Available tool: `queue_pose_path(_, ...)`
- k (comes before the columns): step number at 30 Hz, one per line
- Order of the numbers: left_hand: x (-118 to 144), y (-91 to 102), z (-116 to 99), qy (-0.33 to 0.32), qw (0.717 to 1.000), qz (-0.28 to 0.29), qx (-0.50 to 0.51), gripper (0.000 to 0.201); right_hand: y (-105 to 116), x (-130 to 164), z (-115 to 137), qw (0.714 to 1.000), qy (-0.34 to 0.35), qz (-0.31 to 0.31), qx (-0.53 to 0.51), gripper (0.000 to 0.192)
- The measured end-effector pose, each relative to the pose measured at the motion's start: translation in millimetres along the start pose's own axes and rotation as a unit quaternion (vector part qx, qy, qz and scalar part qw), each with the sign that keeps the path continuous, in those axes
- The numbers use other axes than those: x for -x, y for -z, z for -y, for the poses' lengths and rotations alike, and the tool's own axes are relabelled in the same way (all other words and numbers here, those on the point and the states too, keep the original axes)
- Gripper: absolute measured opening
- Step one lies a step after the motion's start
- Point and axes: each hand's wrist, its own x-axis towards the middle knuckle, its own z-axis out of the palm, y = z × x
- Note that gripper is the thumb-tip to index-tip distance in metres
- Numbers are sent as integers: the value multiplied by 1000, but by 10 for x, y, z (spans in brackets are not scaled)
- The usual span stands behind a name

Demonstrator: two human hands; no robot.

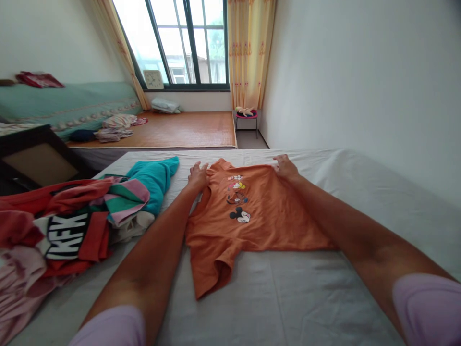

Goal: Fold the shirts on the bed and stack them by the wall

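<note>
An orange T-shirt (pixel 266 216) lies spread on its side on a pale sheet, its neck opening to the left and its hem to the right. Cartoon heads are printed in a row across its chest. My left hand (pixel 199 177) is at the far shoulder beside the neckline, fingers bent on the cloth. At the far side edge near the hem, my right hand (pixel 287 168) grips the fabric, fingertips partly hidden. The near sleeve (pixel 216 269) points toward me with its opening showing.
A heap of clothes (pixel 72 230), red, pink and turquoise, lies left of my left arm. The pale sheet (pixel 281 298) covers the surface under the shirt. Beyond stand a bed with a brown mat (pixel 187 127) and a small pink stool (pixel 248 115). A white wall (pixel 353 72) runs along the right.
</note>
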Motion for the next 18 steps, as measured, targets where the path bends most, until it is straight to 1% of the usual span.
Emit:
queue_pose_path(1, 8, 17, -66, -6, 1000, -11, -6, 59, -12, 46, 85, 999, 32, -1, -8, 39)
queue_pose_path(2, 17, 31, -148, -24, 1000, -9, -6, 53, -31, 104, 193, 997, 70, 8, -16, 40)
queue_pose_path(3, 30, 36, -245, -54, 998, 14, -1, 47, -54, 172, 318, 993, 114, 29, -27, 40)
queue_pose_path(4, 50, 28, -351, -97, 993, 59, 11, 41, -83, 245, 450, 985, 159, 60, -41, 41)
queue_pose_path(5, 78, 3, -460, -147, 981, 120, 28, 36, -116, 319, 579, 973, 201, 95, -55, 42)
queue_pose_path(6, 115, -38, -562, -196, 963, 177, 47, 35, -150, 388, 690, 961, 236, 128, -66, 44)
queue_pose_path(7, 158, -93, -646, -235, 945, 217, 60, 38, -185, 448, 772, 951, 260, 151, -74, 46)
queue_pose_path(8, 205, -155, -703, -261, 935, 233, 63, 43, -216, 494, 814, 945, 271, 166, -74, 50)
queue_pose_path(9, 250, -217, -726, -268, 934, 232, 57, 50, -242, 525, 810, 946, 266, 174, -68, 54)
queue_pose_path(11, 316, -315, -666, -228, 950, 210, 24, 61, -271, 544, 665, 957, 224, 179, -42, 59)
queue_pose_path(13, 328, -358, -494, -171, 965, 196, -11, 66, -271, 534, 389, 971, 164, 171, -11, 60)
queue_pose_path(16, 269, -331, -185, -112, 977, 176, -45, 65, -240, 532, -54, 985, 83, 148, 21, 59)
queue_pose_path(18, 218, -275, -48, -85, 980, 168, -59, 63, -206, 554, -246, 989, 46, 136, 32, 58)
